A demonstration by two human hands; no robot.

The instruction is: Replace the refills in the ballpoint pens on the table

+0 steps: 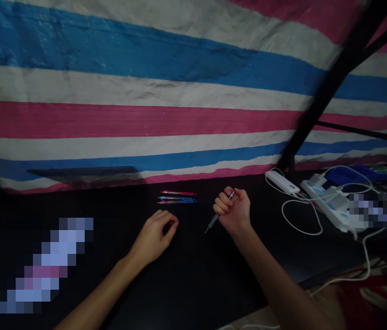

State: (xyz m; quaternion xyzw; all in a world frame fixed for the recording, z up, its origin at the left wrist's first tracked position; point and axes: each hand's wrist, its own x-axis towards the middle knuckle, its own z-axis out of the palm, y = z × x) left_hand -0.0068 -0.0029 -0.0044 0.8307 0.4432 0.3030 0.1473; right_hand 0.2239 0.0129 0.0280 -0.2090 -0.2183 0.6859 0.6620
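My right hand is raised above the dark table, its fingers wrapped round a click pen. The pen has a grey grip and slants, tip down to the left; my thumb is at its upper end. My left hand rests at the table, fingers curled, thumb and index meeting in a loop with nothing visible between them. Just beyond it lie several pens: a red pen at the back, and a close bunch of blue and red pens in front of it.
On the right are a white power strip with plugs, a white oblong device, looping white cables and a blue object. Striped sheeting hangs behind the black table. A blurred-out patch covers something at left.
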